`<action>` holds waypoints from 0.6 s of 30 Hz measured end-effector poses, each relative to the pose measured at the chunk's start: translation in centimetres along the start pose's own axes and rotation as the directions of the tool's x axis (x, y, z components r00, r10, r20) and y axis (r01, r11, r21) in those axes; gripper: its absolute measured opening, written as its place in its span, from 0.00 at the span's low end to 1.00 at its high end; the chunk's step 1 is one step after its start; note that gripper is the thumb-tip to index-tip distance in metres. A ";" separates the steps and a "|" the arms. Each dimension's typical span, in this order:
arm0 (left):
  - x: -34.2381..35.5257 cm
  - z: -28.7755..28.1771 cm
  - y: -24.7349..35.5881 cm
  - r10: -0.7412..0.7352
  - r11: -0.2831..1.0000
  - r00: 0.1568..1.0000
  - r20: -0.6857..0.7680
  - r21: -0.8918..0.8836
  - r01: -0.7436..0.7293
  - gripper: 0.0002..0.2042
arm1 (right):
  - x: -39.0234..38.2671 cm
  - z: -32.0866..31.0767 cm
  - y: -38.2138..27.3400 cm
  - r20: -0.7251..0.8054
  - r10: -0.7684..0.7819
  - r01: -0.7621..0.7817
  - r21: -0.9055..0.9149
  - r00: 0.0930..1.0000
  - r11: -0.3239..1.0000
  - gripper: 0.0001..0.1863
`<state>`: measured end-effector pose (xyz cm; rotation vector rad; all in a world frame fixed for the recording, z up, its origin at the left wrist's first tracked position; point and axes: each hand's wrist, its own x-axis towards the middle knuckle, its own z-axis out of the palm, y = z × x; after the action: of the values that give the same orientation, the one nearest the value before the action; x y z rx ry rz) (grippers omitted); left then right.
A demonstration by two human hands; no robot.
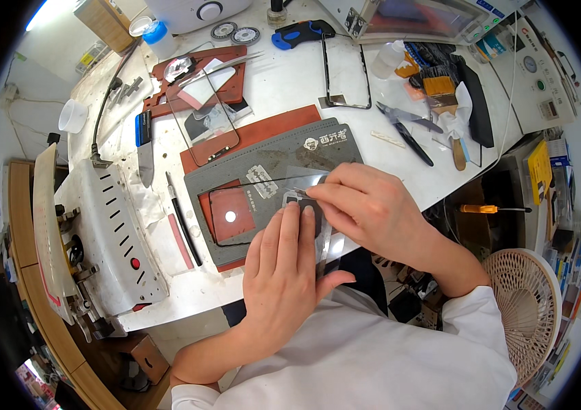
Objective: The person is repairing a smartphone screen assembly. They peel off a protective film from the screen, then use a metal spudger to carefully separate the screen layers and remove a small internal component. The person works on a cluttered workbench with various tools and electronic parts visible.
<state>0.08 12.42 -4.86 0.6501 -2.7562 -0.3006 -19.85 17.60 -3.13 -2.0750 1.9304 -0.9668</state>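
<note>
My left hand lies with fingers flat on a small dark phone part with a pale frame, its thumb out to the side. My right hand pinches at something thin beside those fingertips, too small to make out. Around them, clear film strips and a dark-edged glass panel lie on a grey mat over a red mat. Printed razor-blade shapes show on the grey mat, and a red square shows through the glass.
Left: a metal machine, a black pen-like tool, a blue-handled knife. Back: red tray, white bottle, empty phone frame, boxy machine. Right: pliers, brush, fan beside the desk edge.
</note>
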 end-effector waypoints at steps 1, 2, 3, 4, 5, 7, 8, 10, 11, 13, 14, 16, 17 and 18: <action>0.0 0.0 0.0 0.002 1.000 1.000 0.002 -0.002 -0.002 0.46 | 0.1 0.0 0.0 -0.021 0.004 -0.004 0.005 1.000 1.000 0.12; 0.0 -0.1 -0.1 0.002 1.000 1.000 0.004 -0.005 -0.002 0.46 | 0.1 0.0 0.0 -0.042 0.007 -0.007 0.009 0.999 1.000 0.13; 0.1 -0.1 -0.1 0.003 1.000 1.000 0.006 -0.008 -0.003 0.46 | 0.2 0.0 0.0 -0.062 0.011 -0.010 0.014 0.998 1.000 0.15; 0.1 -0.2 -0.2 0.003 1.000 1.000 0.009 -0.008 -0.003 0.46 | 0.3 0.1 0.1 -0.092 0.013 -0.012 0.014 0.996 1.000 0.15; 0.0 -0.3 -0.2 0.002 1.000 1.000 0.014 -0.012 -0.001 0.46 | 0.3 0.3 0.2 -0.121 0.015 -0.013 0.015 0.993 1.000 0.15; -0.1 -0.5 -0.2 0.000 1.000 1.000 0.025 -0.019 0.000 0.46 | 0.5 0.6 0.5 -0.151 0.019 -0.016 0.021 0.988 1.000 0.14; -0.1 -0.6 -0.3 0.004 1.000 1.000 0.026 -0.022 -0.003 0.46 | 0.6 0.7 0.7 -0.151 0.020 -0.017 0.027 0.988 1.000 0.14; -0.1 -0.6 -0.5 0.011 1.000 1.000 0.027 -0.029 -0.010 0.45 | 0.7 0.9 0.9 -0.146 0.018 -0.013 0.029 0.989 0.999 0.13; 0.0 -0.6 -0.6 0.016 1.000 1.000 0.017 -0.019 -0.015 0.44 | 0.7 1.0 1.0 -0.140 0.013 -0.010 0.025 0.990 1.000 0.13; 0.1 -0.9 -0.7 0.023 1.000 1.000 0.000 0.003 -0.023 0.42 | 1.0 1.1 1.0 -0.131 0.009 -0.006 0.020 0.991 1.000 0.12; 0.1 -0.9 -0.7 0.024 1.000 1.000 0.003 0.004 -0.024 0.43 | 1.2 1.1 1.0 -0.128 0.010 -0.007 0.018 0.992 1.000 0.12; 0.1 -1.0 -0.8 0.026 1.000 1.000 0.009 0.006 -0.026 0.43 | 1.6 1.2 1.2 -0.140 0.002 -0.001 0.010 0.990 1.000 0.11; 0.1 -1.1 -0.9 0.028 1.000 1.000 0.011 0.006 -0.028 0.43 | 1.8 1.5 1.3 -0.156 -0.006 0.007 0.004 0.988 1.000 0.10; 0.1 -1.1 -1.0 0.030 1.000 0.999 0.012 0.006 -0.030 0.43 | 2.0 1.7 1.5 -0.171 -0.014 0.014 -0.002 0.985 1.000 0.10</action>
<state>0.70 11.37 -4.06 0.6098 -2.7770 -0.2903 -20.30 14.98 -4.54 -2.0696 1.9977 -1.1839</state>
